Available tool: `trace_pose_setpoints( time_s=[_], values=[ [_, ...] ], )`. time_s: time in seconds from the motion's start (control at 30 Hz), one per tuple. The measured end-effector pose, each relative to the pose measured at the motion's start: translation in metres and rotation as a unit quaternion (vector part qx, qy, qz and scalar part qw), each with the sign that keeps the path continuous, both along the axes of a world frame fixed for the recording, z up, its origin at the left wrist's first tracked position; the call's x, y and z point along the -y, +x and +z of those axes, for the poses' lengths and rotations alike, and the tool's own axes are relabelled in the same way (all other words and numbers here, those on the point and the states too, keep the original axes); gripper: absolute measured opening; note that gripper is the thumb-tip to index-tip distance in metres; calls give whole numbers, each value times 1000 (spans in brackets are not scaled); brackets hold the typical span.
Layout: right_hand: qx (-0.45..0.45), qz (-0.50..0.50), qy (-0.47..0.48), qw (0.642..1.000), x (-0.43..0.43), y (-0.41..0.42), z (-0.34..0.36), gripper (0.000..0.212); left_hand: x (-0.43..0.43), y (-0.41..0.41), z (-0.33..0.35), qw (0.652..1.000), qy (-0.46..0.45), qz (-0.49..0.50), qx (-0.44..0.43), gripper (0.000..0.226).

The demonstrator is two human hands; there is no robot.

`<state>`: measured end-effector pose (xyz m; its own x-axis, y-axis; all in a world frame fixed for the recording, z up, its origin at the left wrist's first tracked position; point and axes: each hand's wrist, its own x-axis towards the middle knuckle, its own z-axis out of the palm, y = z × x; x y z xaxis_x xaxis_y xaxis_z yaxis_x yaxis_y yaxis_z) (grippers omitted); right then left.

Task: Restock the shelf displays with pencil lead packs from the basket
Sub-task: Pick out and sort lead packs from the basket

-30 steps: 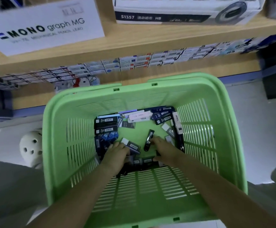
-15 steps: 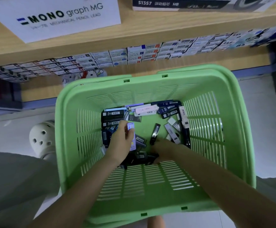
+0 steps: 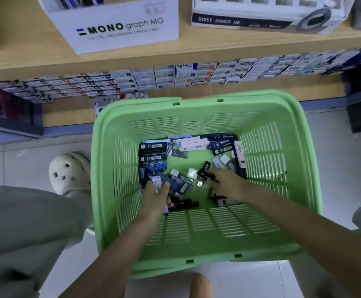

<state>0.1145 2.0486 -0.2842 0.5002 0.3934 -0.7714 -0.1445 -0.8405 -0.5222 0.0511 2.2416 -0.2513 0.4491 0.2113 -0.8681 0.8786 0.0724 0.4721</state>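
A green slotted basket (image 3: 304,173) stands on the floor below the shelf. Several pencil lead packs (image 3: 153,148) in black, blue, white and pink lie scattered on its bottom. My left hand (image 3: 157,195) is down inside the basket at the left and grips a pale lilac lead pack (image 3: 156,183), with darker packs under the fingers. My right hand (image 3: 226,184) is at the middle of the basket floor and pinches a black lead pack (image 3: 205,169) that tilts up toward the back.
The wooden shelf (image 3: 175,54) runs across the top, carrying a white MONO graph MG display box (image 3: 119,24) and a white and black S1357 box (image 3: 261,16). Rows of small stationery boxes (image 3: 175,77) fill the lower shelf. A white clog (image 3: 70,173) stands left of the basket.
The view has shifted so the basket sits further right. My left hand has dropped lower with the lilac pack in it. My right hand has taken up a black pack.
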Motion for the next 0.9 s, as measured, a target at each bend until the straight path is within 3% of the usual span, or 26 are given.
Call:
trace_pose_setpoints(
  time_s=[0.13, 0.23, 0.3, 0.37, 0.43, 0.5, 0.6, 0.7, 0.9],
  values=[
    [16, -119, 94, 988, -18, -4, 36, 24, 15, 5, 16, 989, -110, 100, 21, 22],
    [-38, -231, 165, 958, -39, -16, 56, 14, 24, 10, 26, 981, -131, 138, 42, 27],
    [-25, -277, 160, 947, -50, -23, 61, 14, 28, 14, 31, 974, -138, 170, 49, 27],
    [40, -269, 130, 954, -56, -29, 63, 19, 31, 17, 33, 970, -143, 189, 57, 26],
    [128, -202, 102, 966, -59, -33, 63, 12, 32, 18, 33, 976, -121, 168, 68, 23],
    [179, -144, 93, 969, -57, -34, 64, 22, 29, 19, 31, 980, -96, 156, 76, 26],
    [191, -125, 83, 970, -42, -26, 60, 31, 20, 22, 29, 982, -73, 155, 77, 24],
    [191, -163, 15, 968, -14, -12, 34, 31, 8, 24, 29, 981, -75, 153, 89, 17],
    [110, -98, -111, 983, 25, 0, -31, 48, -3, 23, 28, 988, -34, 100, 116, 16]
  ],
)
